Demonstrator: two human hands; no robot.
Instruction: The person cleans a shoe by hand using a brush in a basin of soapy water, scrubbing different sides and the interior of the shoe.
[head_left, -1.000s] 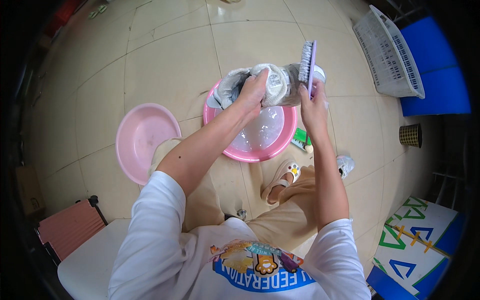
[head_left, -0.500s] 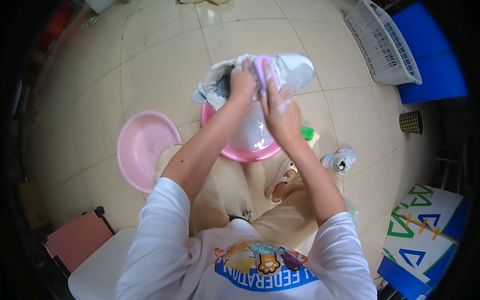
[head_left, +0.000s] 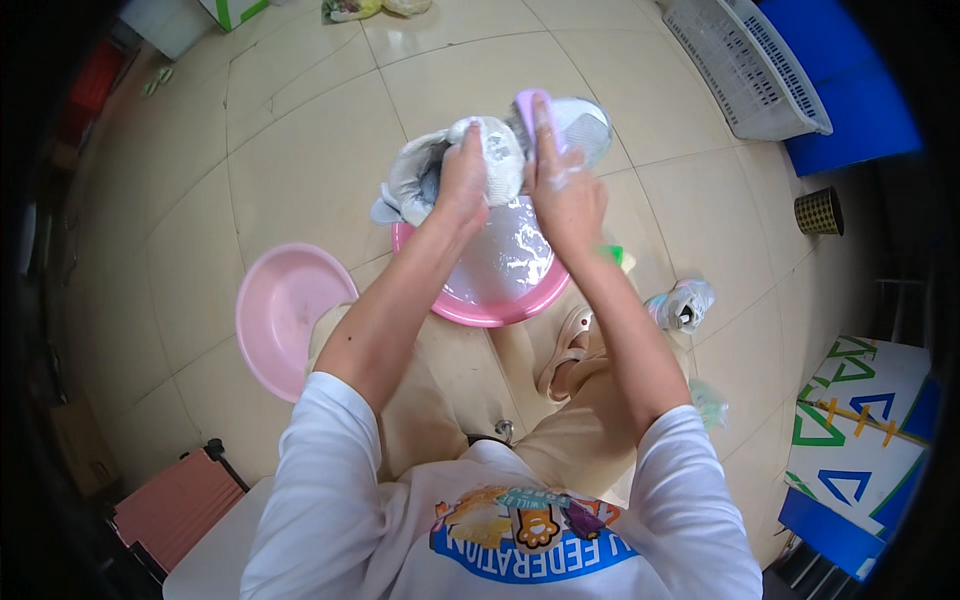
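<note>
Grey-and-white shoe (head_left: 503, 162) held over a deep-pink round plastic basin (head_left: 492, 315) on a beige tiled floor (head_left: 300, 130).
Basins, two: the deep-pink one contains cloudy, sudsy liquid; a pale-pink round plastic basin (head_left: 285, 320) sits to its left. Shoes, two: one in hand, one pale multicoloured shoe (head_left: 690, 300) on the floor at right. Left hand (head_left: 463, 185) clenched at the shoe's opening; right hand (head_left: 566, 205) gripping one lilac brush (head_left: 527, 108) against its upper. White perforated plastic basket (head_left: 745, 75), one, upper right. Lettering, inverted, on the white shirt (head_left: 400, 530).
</note>
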